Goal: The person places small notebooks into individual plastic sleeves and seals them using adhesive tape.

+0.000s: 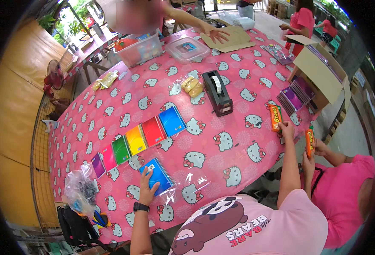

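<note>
My left hand (148,183) lies with fingers apart on a blue spiral notebook (159,175) near the front of the table; clear plastic shows at its lower edge. At the right side, my right hand (286,129) is closed on the lower end of an orange snack packet (276,117). Beyond my left hand, a slanting row of spiral notebooks runs from a small purple one (98,165) through pink, green, yellow and red to a larger blue one (173,121).
A black tape dispenser (218,94) stands mid-table beside a bag of rolls (191,87). Purple booklets (290,100) lean by a cardboard box (319,63). The co-worker at right holds another orange packet (310,143). Across the table, a person's hand (216,34) hovers over brown cardboard (236,40).
</note>
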{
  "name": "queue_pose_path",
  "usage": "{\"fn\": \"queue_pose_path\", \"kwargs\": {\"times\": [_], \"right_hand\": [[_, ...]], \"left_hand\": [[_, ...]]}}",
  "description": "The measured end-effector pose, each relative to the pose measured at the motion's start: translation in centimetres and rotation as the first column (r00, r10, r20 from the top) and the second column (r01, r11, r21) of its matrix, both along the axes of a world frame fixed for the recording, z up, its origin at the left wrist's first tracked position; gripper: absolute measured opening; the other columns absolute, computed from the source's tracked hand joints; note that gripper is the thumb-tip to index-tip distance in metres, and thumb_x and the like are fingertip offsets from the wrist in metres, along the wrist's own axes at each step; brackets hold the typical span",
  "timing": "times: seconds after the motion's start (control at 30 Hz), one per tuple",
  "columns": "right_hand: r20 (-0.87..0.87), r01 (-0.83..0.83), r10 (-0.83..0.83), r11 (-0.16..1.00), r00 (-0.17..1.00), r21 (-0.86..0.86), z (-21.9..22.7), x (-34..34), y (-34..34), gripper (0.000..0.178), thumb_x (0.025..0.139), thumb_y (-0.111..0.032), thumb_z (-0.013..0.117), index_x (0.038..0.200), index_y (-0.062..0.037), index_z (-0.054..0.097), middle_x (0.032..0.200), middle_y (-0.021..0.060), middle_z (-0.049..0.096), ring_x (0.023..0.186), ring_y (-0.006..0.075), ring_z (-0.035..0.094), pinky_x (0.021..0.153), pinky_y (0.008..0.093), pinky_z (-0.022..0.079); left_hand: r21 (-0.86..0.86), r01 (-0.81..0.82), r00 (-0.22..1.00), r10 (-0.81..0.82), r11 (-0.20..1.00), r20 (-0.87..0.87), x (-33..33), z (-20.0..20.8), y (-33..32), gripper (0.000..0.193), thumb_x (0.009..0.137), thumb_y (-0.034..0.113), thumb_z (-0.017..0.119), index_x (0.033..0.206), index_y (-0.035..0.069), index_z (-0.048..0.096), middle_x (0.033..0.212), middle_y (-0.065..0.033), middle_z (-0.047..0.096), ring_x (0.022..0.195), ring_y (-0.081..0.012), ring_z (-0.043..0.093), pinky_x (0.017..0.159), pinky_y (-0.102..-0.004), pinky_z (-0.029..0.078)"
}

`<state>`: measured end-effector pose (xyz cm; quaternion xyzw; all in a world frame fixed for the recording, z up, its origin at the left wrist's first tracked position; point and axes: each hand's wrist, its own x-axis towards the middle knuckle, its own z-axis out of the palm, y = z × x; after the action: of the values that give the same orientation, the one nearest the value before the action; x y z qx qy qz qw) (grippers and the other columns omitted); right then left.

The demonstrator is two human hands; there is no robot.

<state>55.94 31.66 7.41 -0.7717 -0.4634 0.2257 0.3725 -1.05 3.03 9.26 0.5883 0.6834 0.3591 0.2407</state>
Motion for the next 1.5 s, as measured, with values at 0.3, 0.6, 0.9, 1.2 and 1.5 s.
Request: {"fn": "queue_pose_path", "kwargs": {"times": [0.3,0.6,0.9,1.2,1.5], "right_hand": [[-0.290,-0.552,0.722,0.676,0.628,0.488,12.2,-22.4,4.6,0.026,0.084,-0.021,0.062,0.101,-0.0016,0.061,0.085,0.0031,0.061,0.077,0.0092,0.056,0.066,0.0233,0.045],[-0.937,-0.415,0.342,0.865,0.073,0.283,22.0,-49.4,19.1,0.045,0.084,-0.041,0.058,0.108,-0.0037,0.054,0.097,0.0159,0.058,0.079,0.0222,0.059,0.070,0.0381,0.053],[-0.737,-0.250,0.584,0.812,0.341,0.527,17.0,-49.8,15.5,0.020,0.082,-0.004,0.058,0.097,0.0038,0.049,0.077,0.0125,0.058,0.056,0.0183,0.057,0.043,0.0308,0.046],[-0.788,-0.260,0.338,0.937,0.515,0.232,5.8,-21.0,-2.4,0.032,0.083,-0.013,0.061,0.110,-0.0025,0.048,0.092,0.0075,0.058,0.067,0.0141,0.060,0.053,0.0246,0.050],[-0.836,0.430,-0.086,0.883,0.541,0.188,2.5,-0.8,0.8,0.008,0.084,-0.009,0.052,0.090,-0.0048,0.052,0.060,0.0066,0.055,0.041,0.0129,0.052,0.032,0.0229,0.038]], "left_hand": [[0.012,0.004,1.000,-0.004,1.000,-0.004,-0.1,-0.4,0.0,0.056,0.078,0.023,0.067,0.128,0.009,0.047,0.143,-0.0145,0.029,0.130,-0.0315,0.029,0.106,-0.0415,0.024],[0.013,-0.039,0.998,0.039,0.999,-0.038,-0.5,0.5,-1.3,0.055,0.076,0.022,0.069,0.126,0.010,0.049,0.142,-0.0140,0.031,0.129,-0.0325,0.030,0.105,-0.0424,0.026],[-0.050,-0.057,0.998,0.056,0.997,-0.008,-0.5,0.3,-2.2,0.056,0.076,0.020,0.068,0.127,0.008,0.047,0.143,-0.0136,0.029,0.131,-0.0316,0.027,0.107,-0.0419,0.021],[-0.013,0.054,0.998,-0.053,0.998,0.022,0.3,-0.1,0.5,0.054,0.082,0.021,0.062,0.129,0.006,0.043,0.145,-0.0127,0.025,0.134,-0.0301,0.022,0.108,-0.0426,0.018],[0.036,0.084,0.996,-0.084,0.996,0.000,0.6,0.2,0.6,0.054,0.082,0.019,0.060,0.131,0.007,0.042,0.145,-0.0131,0.024,0.134,-0.0302,0.022,0.108,-0.0422,0.017]]}}
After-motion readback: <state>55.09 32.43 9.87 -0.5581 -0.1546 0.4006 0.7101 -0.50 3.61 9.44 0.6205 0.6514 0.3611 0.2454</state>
